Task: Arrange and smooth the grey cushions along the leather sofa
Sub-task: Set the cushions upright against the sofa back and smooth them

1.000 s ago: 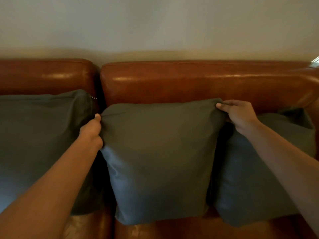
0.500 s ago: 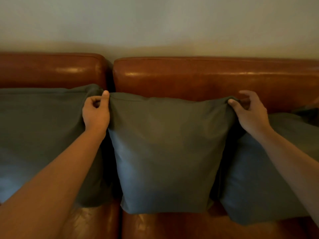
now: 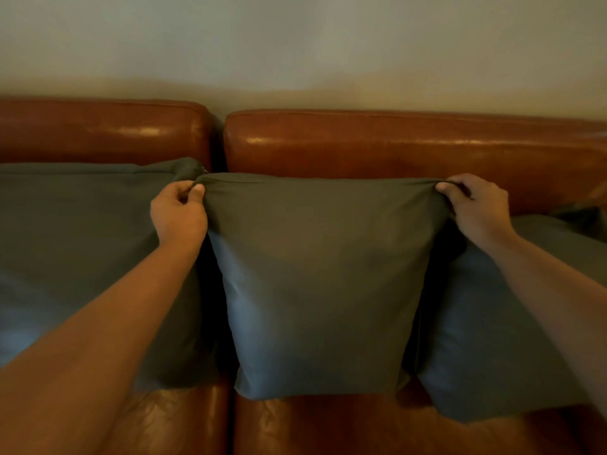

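Observation:
Three grey cushions lean against the back of a brown leather sofa (image 3: 394, 142). The middle cushion (image 3: 315, 284) stands upright, its top edge pulled taut. My left hand (image 3: 179, 213) pinches its top left corner. My right hand (image 3: 476, 208) pinches its top right corner. The left cushion (image 3: 75, 244) stands beside it, partly behind my left forearm. The right cushion (image 3: 486, 339) leans lower, partly hidden by my right forearm and by the middle cushion's edge.
A plain pale wall (image 3: 295, 44) rises behind the sofa. A gap (image 3: 218, 139) splits the sofa back into two sections. Leather seat (image 3: 328, 428) shows below the cushions at the front.
Both hands closed on the middle cushion's top corners and drew them up and apart, so the top edge is now straight. One second ago the cushion sat lower and more slumped.

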A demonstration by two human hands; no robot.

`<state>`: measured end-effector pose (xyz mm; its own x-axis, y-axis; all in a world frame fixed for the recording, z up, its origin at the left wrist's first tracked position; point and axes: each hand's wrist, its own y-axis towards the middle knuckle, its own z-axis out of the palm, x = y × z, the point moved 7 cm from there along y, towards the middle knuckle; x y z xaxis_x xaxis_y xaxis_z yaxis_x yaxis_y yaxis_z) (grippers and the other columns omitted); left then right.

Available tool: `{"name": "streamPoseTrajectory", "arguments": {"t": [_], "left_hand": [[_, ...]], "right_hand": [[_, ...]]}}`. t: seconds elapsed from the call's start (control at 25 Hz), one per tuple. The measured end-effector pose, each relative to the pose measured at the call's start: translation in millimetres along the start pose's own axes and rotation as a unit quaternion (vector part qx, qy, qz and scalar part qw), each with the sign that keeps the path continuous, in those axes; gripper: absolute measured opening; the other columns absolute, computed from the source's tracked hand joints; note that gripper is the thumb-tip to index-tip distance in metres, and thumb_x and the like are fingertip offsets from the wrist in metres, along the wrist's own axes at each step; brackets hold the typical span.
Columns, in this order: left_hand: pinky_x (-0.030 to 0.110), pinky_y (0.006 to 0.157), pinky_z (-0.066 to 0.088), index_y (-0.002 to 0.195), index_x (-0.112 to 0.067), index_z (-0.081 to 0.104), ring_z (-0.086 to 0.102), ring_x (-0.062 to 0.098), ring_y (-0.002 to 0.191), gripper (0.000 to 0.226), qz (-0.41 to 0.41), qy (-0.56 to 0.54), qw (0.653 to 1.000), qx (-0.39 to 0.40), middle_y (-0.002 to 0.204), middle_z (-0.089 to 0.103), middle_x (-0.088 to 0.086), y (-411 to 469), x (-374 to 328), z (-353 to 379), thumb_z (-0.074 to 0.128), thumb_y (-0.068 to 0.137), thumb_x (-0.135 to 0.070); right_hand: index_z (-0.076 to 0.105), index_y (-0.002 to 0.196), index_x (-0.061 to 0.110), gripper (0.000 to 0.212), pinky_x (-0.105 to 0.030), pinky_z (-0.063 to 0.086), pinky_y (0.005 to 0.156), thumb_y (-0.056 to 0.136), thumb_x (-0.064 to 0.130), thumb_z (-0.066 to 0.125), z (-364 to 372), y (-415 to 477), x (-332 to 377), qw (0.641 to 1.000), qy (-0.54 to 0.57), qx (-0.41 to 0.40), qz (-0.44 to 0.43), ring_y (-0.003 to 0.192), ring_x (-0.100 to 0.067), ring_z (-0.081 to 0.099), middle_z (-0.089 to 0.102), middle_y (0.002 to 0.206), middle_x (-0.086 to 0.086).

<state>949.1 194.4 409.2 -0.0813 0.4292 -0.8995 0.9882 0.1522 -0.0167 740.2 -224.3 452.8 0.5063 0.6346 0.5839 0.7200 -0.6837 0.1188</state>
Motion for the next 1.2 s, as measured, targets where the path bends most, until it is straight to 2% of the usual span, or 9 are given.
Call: {"name": "streamPoseTrajectory", "arguments": {"t": [0.2,0.36,0.56,0.72,0.88,1.0,1.08,1.16,1.2], "left_hand": [[0.021,0.083,0.038,0.130,-0.014,0.055,0.055,0.018,0.094,0.032,0.136,0.072,0.988,0.035,0.106,0.059,0.006,-10,-16,1,0.048,0.099,-0.020],[0.037,0.101,0.037,0.134,-0.008,0.050,0.047,0.034,0.122,0.039,0.239,0.143,0.960,-0.019,0.132,0.051,0.017,-58,-30,-9,0.045,0.099,-0.025],[0.058,0.115,0.017,0.144,-0.023,0.040,0.022,0.027,0.147,0.049,0.549,0.267,0.776,0.160,0.156,0.032,0.007,-204,-43,59,0.043,0.098,-0.042],[0.061,0.115,0.010,0.151,-0.028,0.028,0.013,0.027,0.149,0.058,0.534,0.380,0.733,0.185,0.161,0.020,0.005,-180,-40,107,0.033,0.099,-0.053],[0.063,0.114,0.007,0.152,-0.026,0.025,0.012,0.029,0.149,0.061,0.513,0.437,0.715,0.186,0.162,0.016,0.007,-168,-32,120,0.030,0.099,-0.055],[0.066,0.112,0.006,0.152,-0.018,0.026,0.010,0.031,0.149,0.058,0.527,0.422,0.721,0.157,0.162,0.015,0.013,-187,-39,116,0.035,0.100,-0.042],[0.065,0.113,0.005,0.151,-0.015,0.030,0.009,0.030,0.150,0.057,0.580,0.380,0.701,0.167,0.161,0.015,0.013,-228,-45,116,0.043,0.096,-0.027],[0.063,0.114,0.005,0.149,-0.020,0.036,0.011,0.028,0.150,0.057,0.652,0.346,0.630,0.242,0.161,0.017,0.010,-279,-39,125,0.048,0.094,-0.033],[0.062,0.114,0.004,0.148,-0.022,0.038,0.011,0.026,0.150,0.058,0.673,0.349,0.590,0.278,0.161,0.018,0.009,-296,-30,130,0.048,0.094,-0.041]], "right_hand": [[0.062,0.119,0.005,0.031,-0.026,0.036,0.086,0.101,0.027,0.052,7,-10,-10,0.999,-0.041,-0.005,-0.022,0.108,-0.032,0.055,0.059,0.116,-0.017],[0.048,0.137,0.012,0.042,-0.042,0.039,0.106,0.100,0.031,0.050,7,-79,5,0.993,0.000,-0.100,-0.055,0.131,-0.032,0.038,0.039,0.142,-0.015],[0.023,0.153,0.017,0.065,-0.052,0.012,0.120,0.099,0.052,0.036,75,-195,35,0.983,-0.062,-0.038,-0.169,0.151,-0.031,0.010,0.011,0.163,-0.007],[-0.005,0.156,0.025,0.074,-0.059,0.004,0.118,0.098,0.063,0.020,114,-185,27,0.982,-0.133,0.004,-0.136,0.151,-0.028,-0.007,-0.007,0.164,0.001],[0.004,0.156,0.026,0.073,-0.057,-0.001,0.119,0.097,0.062,0.025,121,-178,32,0.985,-0.124,0.005,-0.115,0.151,-0.027,-0.006,-0.001,0.164,-0.002],[0.029,0.151,0.020,0.064,-0.037,0.004,0.120,0.097,0.053,0.038,112,-222,-11,0.984,0.081,-0.108,0.113,0.150,-0.023,0.011,0.020,0.161,-0.009],[0.050,0.136,0.014,0.043,-0.036,0.026,0.116,0.098,0.035,0.048,127,-281,-78,0.881,0.244,-0.197,0.353,0.138,-0.026,0.036,0.043,0.146,-0.013],[0.061,0.109,0.019,0.015,-0.046,0.042,0.105,0.098,0.015,0.053,159,-337,-132,0.756,0.326,-0.206,0.529,0.120,-0.035,0.055,0.060,0.125,-0.017],[0.063,0.098,0.022,0.016,-0.046,0.047,0.098,0.095,0.009,0.055,172,-356,-151,0.724,0.340,-0.187,0.570,0.110,-0.036,0.060,0.065,0.116,-0.019]]}}
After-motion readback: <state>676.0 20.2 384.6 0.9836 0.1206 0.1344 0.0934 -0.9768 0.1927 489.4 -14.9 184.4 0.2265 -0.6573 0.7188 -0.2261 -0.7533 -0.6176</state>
